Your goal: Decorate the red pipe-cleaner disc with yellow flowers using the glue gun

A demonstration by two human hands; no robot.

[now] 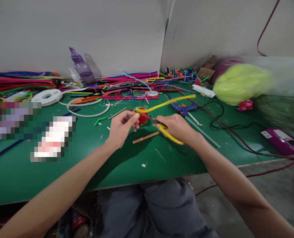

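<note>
Over the middle of the green table, my left hand (123, 127) pinches a yellow pipe cleaner (171, 101) near its bent end. The long free part stretches up and to the right. My right hand (175, 127) is closed around yellow-handled scissors (170, 135). Their blades point left, at the pipe cleaner just beside my left fingertips; whether they touch it I cannot tell. Behind the fingers lies a round red piece with a green edge (144, 117), partly hidden. A flat wooden stick (145, 137) rests on the table below the hands.
A blue glue gun (183, 108) with a black cord lies right of the hands. Behind are piled pipe cleaners (127, 82), a purple bottle (84, 67) and a white ribbon roll (47, 96). Plastic bags (243, 84) and a purple power strip (283, 140) sit at the right.
</note>
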